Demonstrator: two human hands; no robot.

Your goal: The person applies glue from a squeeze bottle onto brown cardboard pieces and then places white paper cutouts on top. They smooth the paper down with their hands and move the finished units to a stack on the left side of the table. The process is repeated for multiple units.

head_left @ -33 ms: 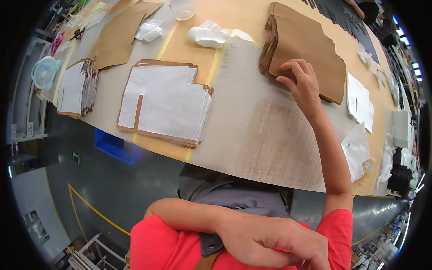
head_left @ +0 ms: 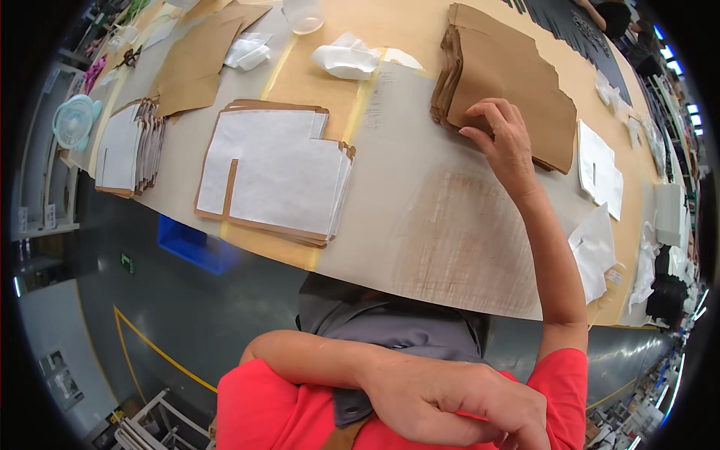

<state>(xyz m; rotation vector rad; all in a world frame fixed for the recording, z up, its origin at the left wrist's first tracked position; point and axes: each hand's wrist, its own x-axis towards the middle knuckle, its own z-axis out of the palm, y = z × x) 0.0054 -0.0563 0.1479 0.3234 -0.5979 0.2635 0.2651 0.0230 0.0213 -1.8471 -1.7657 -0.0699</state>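
Looking down, I see the long tan surface [head_left: 420,187] filling most of the frame, curving from upper left to right. My right arm runs up the right side of the frame, elbow low, wrist bent, and my right hand [head_left: 504,142] lies fingers spread and apart on the stack of brown paper pieces [head_left: 517,82] in the upper middle-right, fingertips pressing its near edge; it grips nothing. My left arm folds across my chest at the bottom of the frame, and my left hand [head_left: 450,401] rests loosely curled on my red sleeve, holding nothing that I can make out. A stack of white-faced paper pieces [head_left: 274,172] sits left of centre, with a smaller similar stack [head_left: 124,146] further left. Crumpled white cloth [head_left: 345,58] lies near the top. A clear cup [head_left: 304,13], cut off by the top edge, shows no contents I can tell. The far right clutter is too blurred to identify.
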